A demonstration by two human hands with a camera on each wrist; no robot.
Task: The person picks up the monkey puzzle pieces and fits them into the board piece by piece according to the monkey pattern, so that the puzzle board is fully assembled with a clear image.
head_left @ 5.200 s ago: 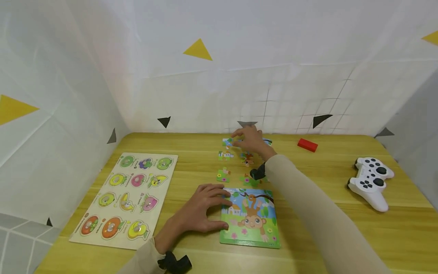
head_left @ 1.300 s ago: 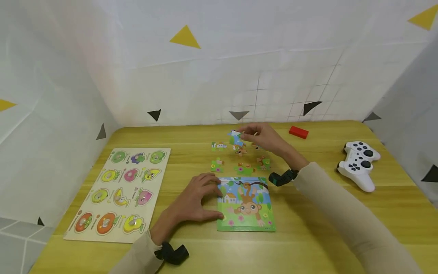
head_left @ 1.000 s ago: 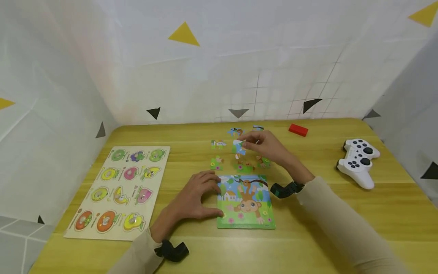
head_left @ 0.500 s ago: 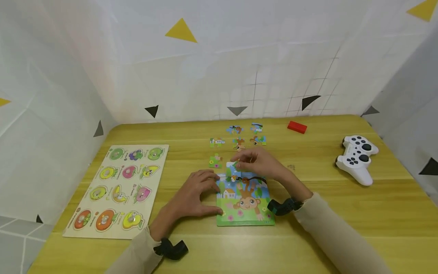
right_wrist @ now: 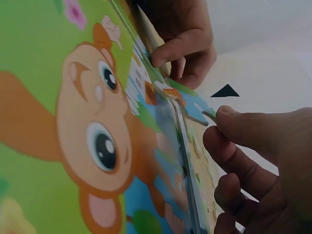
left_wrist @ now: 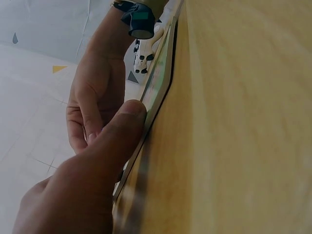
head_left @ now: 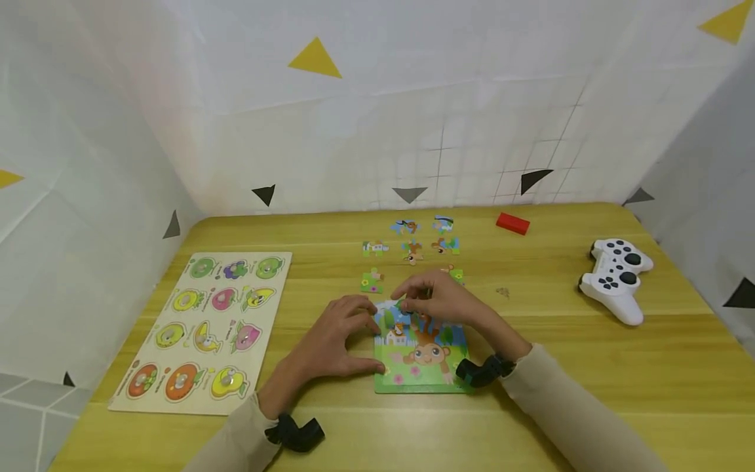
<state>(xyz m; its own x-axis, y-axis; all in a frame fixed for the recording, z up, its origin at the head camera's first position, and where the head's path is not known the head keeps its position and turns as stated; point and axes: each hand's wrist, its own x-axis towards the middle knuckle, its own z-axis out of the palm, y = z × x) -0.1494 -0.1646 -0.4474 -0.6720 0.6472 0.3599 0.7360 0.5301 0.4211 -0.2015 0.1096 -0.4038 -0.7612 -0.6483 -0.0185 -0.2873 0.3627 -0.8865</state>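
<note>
In the head view a monkey puzzle board [head_left: 421, 377] lies flat on the table. My left hand [head_left: 333, 341] rests along its left side, thumb and fingers spread and touching the edge. In the left wrist view the thumb [left_wrist: 131, 108] lies on the board's edge. My right hand [head_left: 445, 301] is over the board's back part. Its thumb and index finger pinch a blue-and-green puzzle piece [right_wrist: 189, 101], held tilted at the board's far left corner. Behind the board lie several loose pieces, among them a house piece [head_left: 374, 248] and a flower piece [head_left: 371, 280].
A wooden fruit peg puzzle [head_left: 271, 328] lies on the left of the table. At the back right is a red block [head_left: 513, 223], with a white game controller [head_left: 616, 282] farther right. White cloth [head_left: 354, 144] hangs behind the table.
My right hand has lifted the blue-and-green puzzle piece from the back row and carried it towards me to the board's far left corner. My left hand stays at the board's left edge.
</note>
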